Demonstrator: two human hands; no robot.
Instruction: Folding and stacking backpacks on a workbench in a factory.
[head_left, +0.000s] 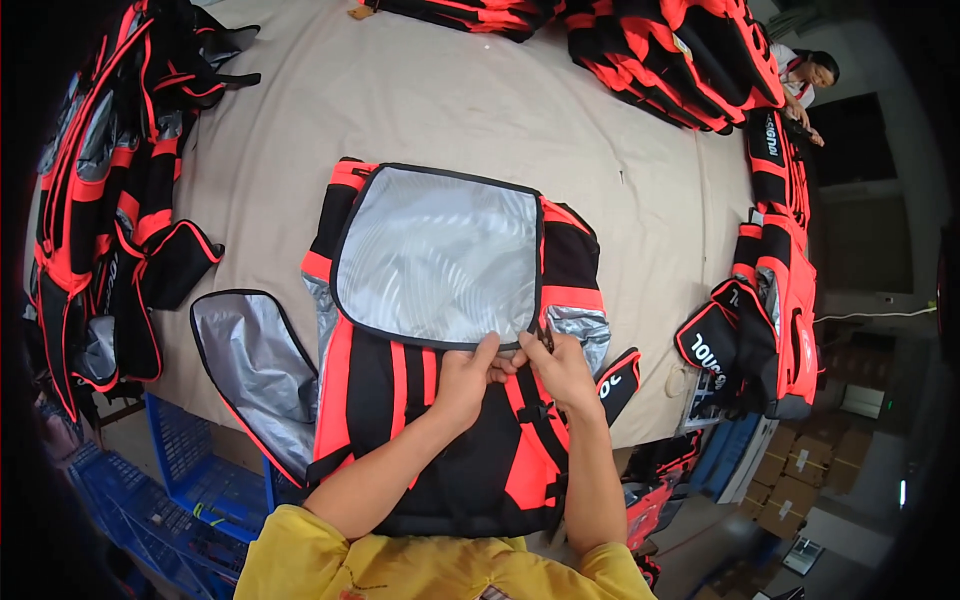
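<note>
A black and neon-red backpack lies on the cloth-covered table in front of me. Its large flap is spread out flat, silver lining up, with a black bound edge. My left hand pinches that edge at the lower side, thumb on top. Close beside it, my right hand also grips the edge near the flap's lower right corner. The fingertips almost meet, and whatever lies beneath them is hidden. A smaller silver-lined side panel hangs open to the left, and black straps run below my right hand.
More black and red backpacks are heaped at the left, the far right and along the right edge. Blue plastic crates stand below the table at left. Cardboard boxes and another person are at right.
</note>
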